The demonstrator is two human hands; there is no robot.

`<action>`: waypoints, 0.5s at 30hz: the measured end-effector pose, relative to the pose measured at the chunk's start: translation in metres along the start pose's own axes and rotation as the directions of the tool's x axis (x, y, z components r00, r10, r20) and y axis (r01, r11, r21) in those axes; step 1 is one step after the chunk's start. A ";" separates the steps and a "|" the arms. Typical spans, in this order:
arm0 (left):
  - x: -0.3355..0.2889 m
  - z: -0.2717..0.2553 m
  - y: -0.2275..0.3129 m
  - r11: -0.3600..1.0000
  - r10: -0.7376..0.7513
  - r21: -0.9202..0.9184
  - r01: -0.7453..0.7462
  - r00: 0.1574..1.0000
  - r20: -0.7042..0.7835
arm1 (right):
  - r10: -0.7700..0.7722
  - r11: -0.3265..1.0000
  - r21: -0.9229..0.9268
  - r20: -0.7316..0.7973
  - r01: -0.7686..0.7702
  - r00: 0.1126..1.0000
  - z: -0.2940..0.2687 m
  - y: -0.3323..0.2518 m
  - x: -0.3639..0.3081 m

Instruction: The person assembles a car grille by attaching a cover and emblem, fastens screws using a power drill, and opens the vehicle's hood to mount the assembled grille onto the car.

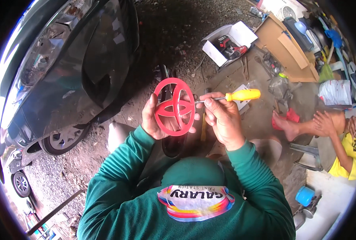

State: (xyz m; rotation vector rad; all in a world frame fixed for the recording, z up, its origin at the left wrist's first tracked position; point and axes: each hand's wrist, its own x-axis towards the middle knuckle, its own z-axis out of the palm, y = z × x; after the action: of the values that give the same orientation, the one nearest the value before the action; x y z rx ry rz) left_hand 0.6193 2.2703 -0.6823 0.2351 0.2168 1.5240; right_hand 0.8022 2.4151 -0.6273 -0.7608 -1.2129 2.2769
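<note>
My left hand (151,120) grips a red oval car emblem (176,101) in front of my chest, its fingers passing behind the ring. The emblem has two crossed ovals inside its outer ring and stands roughly upright. Between the thumb and fingers of my right hand (227,125) is a screwdriver (242,95) with a yellow handle. Its metal shaft points left, with the tip at the emblem's right edge. Whether the tip touches the emblem I cannot tell.
A dark car front (106,60) fills the upper left. Ahead on the right, a white box (214,50) holds a red and black power tool (233,48), near an opened cardboard box (284,52). Another person's bare leg (306,124) and hand are at the right.
</note>
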 end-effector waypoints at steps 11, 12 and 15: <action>0.001 -0.003 -0.002 0.999 0.028 0.025 -0.028 0.999 -0.020 | -0.017 0.999 -0.030 -0.026 0.017 1.000 -0.002 0.006 0.003; 0.001 -0.003 -0.002 0.999 0.031 0.017 -0.031 0.999 -0.008 | -0.023 0.999 -0.039 -0.019 0.022 1.000 -0.002 0.005 0.003; 0.000 -0.003 -0.002 1.000 0.027 0.010 -0.027 1.000 0.004 | -0.031 0.999 -0.044 -0.003 0.031 1.000 -0.003 0.006 0.003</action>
State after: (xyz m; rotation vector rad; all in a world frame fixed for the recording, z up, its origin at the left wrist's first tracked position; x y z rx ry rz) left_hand 0.6203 2.2703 -0.6860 0.2499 0.2186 1.5493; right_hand 0.8010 2.4159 -0.6342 -0.7564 -1.2682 2.2302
